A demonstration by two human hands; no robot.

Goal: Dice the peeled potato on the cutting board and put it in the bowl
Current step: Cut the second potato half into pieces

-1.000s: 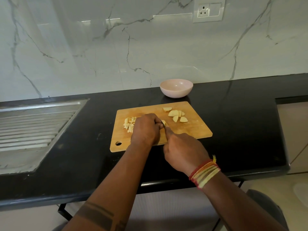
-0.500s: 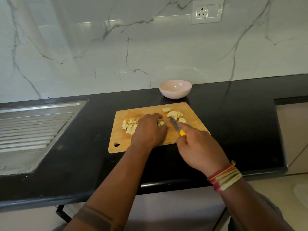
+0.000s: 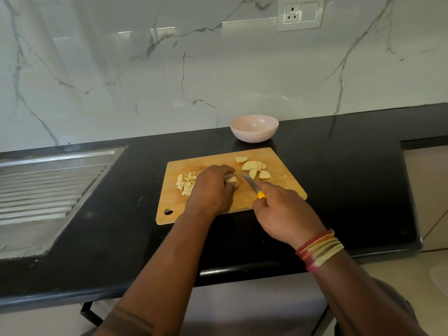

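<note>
A wooden cutting board (image 3: 281, 187) lies on the black counter. A heap of small potato dice (image 3: 185, 183) sits at its left. Several pale potato slices (image 3: 254, 168) lie at its far right. My left hand (image 3: 213, 190) curls over a potato piece (image 3: 232, 179) in the middle of the board and holds it down. My right hand (image 3: 283, 212) grips a yellow-handled knife (image 3: 253, 186), its blade pointing up-left just right of that piece. A pink bowl (image 3: 254, 128) stands behind the board with nothing in it.
The black counter (image 3: 339, 178) ends at a front edge near my body. A steel sink drainboard (image 3: 48, 180) is set in at the left. A marble wall with a socket (image 3: 300, 13) rises behind. A lighter cabinet top (image 3: 429, 185) lies at the right.
My right hand has drawn the knife away from the left hand, to the right, so the blade shows. The left hand has stayed on the potato piece.
</note>
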